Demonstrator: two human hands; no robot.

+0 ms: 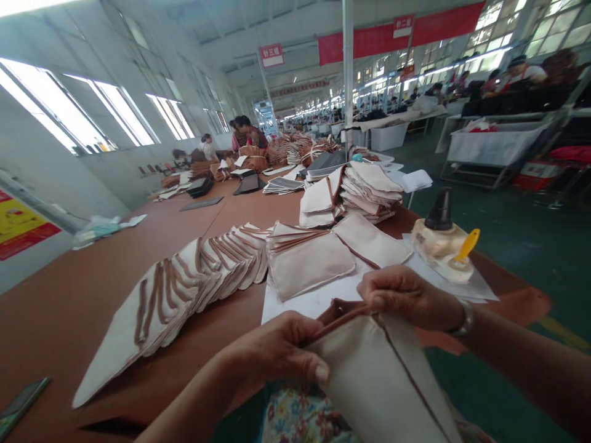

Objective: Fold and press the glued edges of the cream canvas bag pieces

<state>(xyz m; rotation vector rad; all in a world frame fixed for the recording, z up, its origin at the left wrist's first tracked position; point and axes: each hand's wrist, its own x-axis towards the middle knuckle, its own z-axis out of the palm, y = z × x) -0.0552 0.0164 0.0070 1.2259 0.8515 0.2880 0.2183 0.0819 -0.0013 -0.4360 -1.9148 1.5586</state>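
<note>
A cream fabric pouch piece with brown trim (369, 369) hangs over my lap, held at its upper edge by both hands. My left hand (281, 347) pinches the brown-trimmed edge, thumb lying on the cream face. At the corner seam, my right hand (406, 298) grips the same piece with curled fingers. Just beyond lie a flat cream piece (314, 261) and another cream piece (373, 240), partly on white paper (281, 307). An overlapping row of similar cream pieces with brown strips (184, 283) spreads to the left.
On the right stand a glue-stained container with a black top (438, 212) and a yellow-handled brush (467, 245). A tall stack of cream pieces (369, 187) is behind. A phone-like object (23, 403) lies at the brown table's (115, 246) left. Other people (249, 132) are farther back.
</note>
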